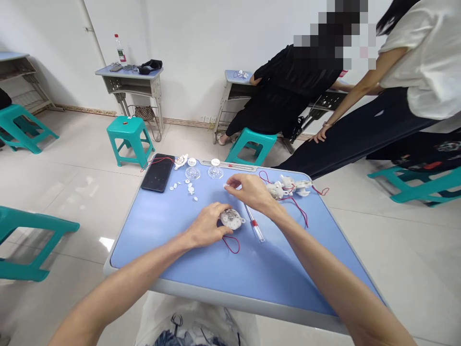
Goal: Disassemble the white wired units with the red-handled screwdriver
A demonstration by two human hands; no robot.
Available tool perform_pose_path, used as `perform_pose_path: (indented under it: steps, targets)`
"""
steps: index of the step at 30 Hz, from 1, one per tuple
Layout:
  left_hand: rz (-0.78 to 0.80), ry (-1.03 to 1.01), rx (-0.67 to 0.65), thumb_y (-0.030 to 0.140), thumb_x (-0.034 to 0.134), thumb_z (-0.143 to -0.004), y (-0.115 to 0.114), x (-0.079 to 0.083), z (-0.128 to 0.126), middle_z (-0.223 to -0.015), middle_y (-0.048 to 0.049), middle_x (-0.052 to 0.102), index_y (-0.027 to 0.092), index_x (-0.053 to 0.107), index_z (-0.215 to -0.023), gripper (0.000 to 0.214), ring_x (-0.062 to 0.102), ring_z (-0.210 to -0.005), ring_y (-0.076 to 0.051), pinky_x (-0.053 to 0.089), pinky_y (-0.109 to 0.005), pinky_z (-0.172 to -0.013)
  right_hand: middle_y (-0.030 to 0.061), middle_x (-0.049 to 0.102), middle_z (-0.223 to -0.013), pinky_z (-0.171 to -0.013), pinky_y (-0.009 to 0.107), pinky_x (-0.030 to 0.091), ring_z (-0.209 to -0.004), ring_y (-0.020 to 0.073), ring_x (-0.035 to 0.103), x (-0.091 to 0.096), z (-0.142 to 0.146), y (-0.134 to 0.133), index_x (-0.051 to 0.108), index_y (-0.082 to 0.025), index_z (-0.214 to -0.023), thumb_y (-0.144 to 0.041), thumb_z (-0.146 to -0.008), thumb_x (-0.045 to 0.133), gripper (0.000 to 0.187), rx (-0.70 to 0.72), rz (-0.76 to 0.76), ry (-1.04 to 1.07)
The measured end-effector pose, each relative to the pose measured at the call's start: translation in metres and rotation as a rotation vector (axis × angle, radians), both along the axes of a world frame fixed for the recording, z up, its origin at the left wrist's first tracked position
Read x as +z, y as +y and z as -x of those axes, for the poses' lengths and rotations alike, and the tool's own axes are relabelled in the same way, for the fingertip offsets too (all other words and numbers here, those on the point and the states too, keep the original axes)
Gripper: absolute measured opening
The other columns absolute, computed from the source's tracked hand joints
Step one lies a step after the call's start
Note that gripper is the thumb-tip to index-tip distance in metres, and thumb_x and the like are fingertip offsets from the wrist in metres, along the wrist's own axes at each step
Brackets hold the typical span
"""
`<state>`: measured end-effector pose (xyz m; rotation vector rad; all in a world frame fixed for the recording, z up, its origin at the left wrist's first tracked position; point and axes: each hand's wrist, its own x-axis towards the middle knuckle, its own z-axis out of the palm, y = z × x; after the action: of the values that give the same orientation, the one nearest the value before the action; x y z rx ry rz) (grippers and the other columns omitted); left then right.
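My left hand (211, 223) is closed round the left side of a round white plastic gear housing (231, 219), which rests on the blue desk. A loop of red cord (232, 245) comes out below it. Above and to the right, my right hand (250, 190) pinches a small white plastic piece (226, 186) between thumb and fingertips; its exact kind is too small to make out. Beneath the right hand lies a thin clear screwdriver-like rod (256, 226) with a red band. Small white gears (190, 189) and clear round covers (215, 171) lie beyond my left hand.
A black phone (158, 173) lies at the desk's far left corner, near another white part with red cord (181, 161). Several white assemblies (288, 186) with red cords sit at the right. Beyond the desk are green stools (130, 129) and two people, one in black, one in a white top.
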<state>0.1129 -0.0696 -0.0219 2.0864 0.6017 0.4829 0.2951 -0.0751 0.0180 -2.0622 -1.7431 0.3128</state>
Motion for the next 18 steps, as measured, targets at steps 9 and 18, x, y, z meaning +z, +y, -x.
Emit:
perform_pose_path:
  steps: [9,18]
  targets:
    - [0.029,0.001,0.013,0.016,0.078,-0.069,-0.001,-0.002,0.0,-0.111,-0.0088,0.064,0.015,0.058,-0.12,0.055,0.061,-0.099,-0.025,0.049,-0.038,-0.09,0.0035,0.074,-0.083,-0.069,0.027,0.045,-0.079,0.0185,0.067,-0.017,0.002,0.026,0.07,-0.019,-0.088,-0.028,-0.08,0.06,0.015,-0.03,0.02,-0.021]
    - [0.019,0.0,0.004,0.015,0.078,-0.069,-0.001,-0.001,0.0,-0.113,-0.0092,0.064,0.015,0.058,-0.121,0.055,0.06,-0.104,-0.027,0.047,-0.04,-0.094,0.0026,0.074,-0.082,-0.062,0.025,0.04,-0.075,0.0171,0.065,-0.026,0.002,0.033,0.07,-0.02,-0.088,-0.029,-0.079,0.061,0.015,-0.083,0.02,-0.028]
